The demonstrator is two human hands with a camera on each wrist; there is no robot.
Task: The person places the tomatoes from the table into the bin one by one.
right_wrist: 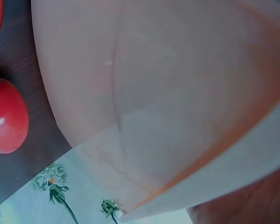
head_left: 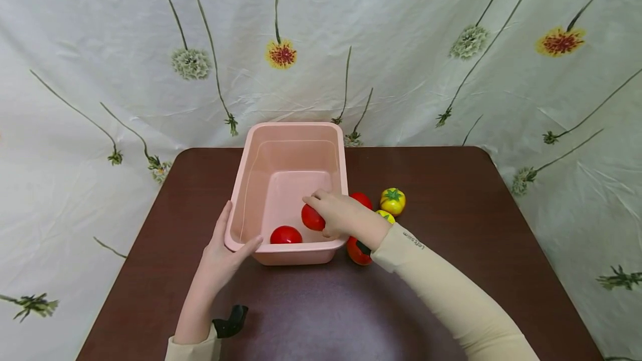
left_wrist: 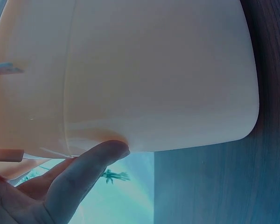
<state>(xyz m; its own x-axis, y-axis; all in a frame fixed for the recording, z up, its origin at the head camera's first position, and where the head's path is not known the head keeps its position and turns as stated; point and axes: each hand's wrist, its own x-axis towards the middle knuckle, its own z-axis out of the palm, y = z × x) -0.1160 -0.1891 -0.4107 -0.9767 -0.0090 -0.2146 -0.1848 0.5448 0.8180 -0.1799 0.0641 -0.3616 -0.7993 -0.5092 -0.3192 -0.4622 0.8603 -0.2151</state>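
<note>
A pink plastic bin (head_left: 293, 248) stands on the table, and one red tomato (head_left: 286, 235) lies at its near end. My right hand (head_left: 333, 210) reaches over the bin's right rim and holds another red tomato (head_left: 312, 218) inside it. At the near left corner my left hand (head_left: 223, 249) grips the bin, thumb over the rim and fingers along the left side. In the left wrist view, a digit (left_wrist: 88, 172) presses against the bin's wall (left_wrist: 168, 74). The right wrist view shows the bin's outer side (right_wrist: 168, 84) but not the held tomato.
Right of the bin lie a red tomato (head_left: 362, 200), a nearer red one (head_left: 359, 253), a yellow tomato with a green top (head_left: 393, 201) and a second yellow one (head_left: 385, 216), partly behind my right wrist. A flowered cloth (head_left: 401, 71) hangs behind the dark brown table (head_left: 451, 210).
</note>
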